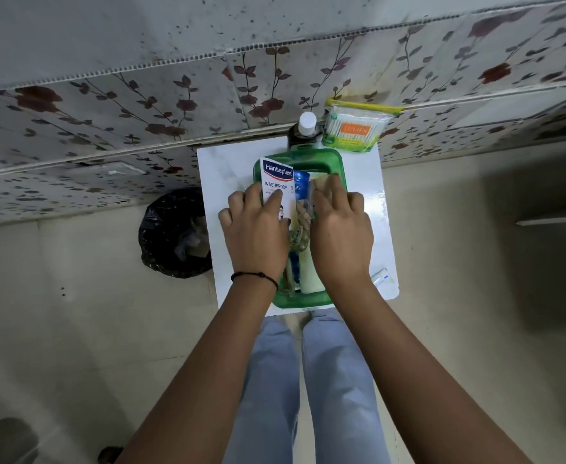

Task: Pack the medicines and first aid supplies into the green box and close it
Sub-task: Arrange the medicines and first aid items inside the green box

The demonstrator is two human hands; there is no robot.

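The translucent green plastic box [305, 298] sat open on a white table [223, 169], holding rolled bandages and strips. The left hand [255, 229] pinched a flat plaster packet [277, 180]; the right hand [340, 229] pressed down inside, fingers spread.

Box [303, 160] sits mid-table [223, 169]. In it: plaster pack [277, 182] on the left, bandage roll [310, 279] on the right. Both hands over the box, left hand [255, 229] on the pack, right hand [340, 232] beside it. Behind the box: bottle [306, 125], swab pack [357, 130] right of it. Tube [380, 276] at table's right edge. Bin [174, 232] on floor, left of table.
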